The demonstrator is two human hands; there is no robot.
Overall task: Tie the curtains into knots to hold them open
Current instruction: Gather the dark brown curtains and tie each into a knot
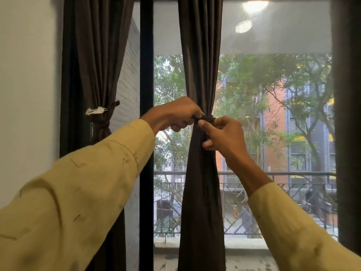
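Note:
A dark brown curtain (201, 55) hangs in the middle of the window, gathered into a narrow waist at hand height. A dark tie band (208, 118) wraps that waist. My left hand (175, 114) grips one end of the band on the left side of the curtain. My right hand (222, 137) pinches the band from the right, thumb against the knot. At the left, a second brown curtain (93, 55) is gathered and bound by a tie (109, 108) with a frayed white end.
A black window frame post (146, 75) stands between the two curtains. A third dark curtain edge (347, 114) runs down the far right. Behind the glass are a balcony railing (273, 174), trees and buildings. A white wall (27, 94) is at the left.

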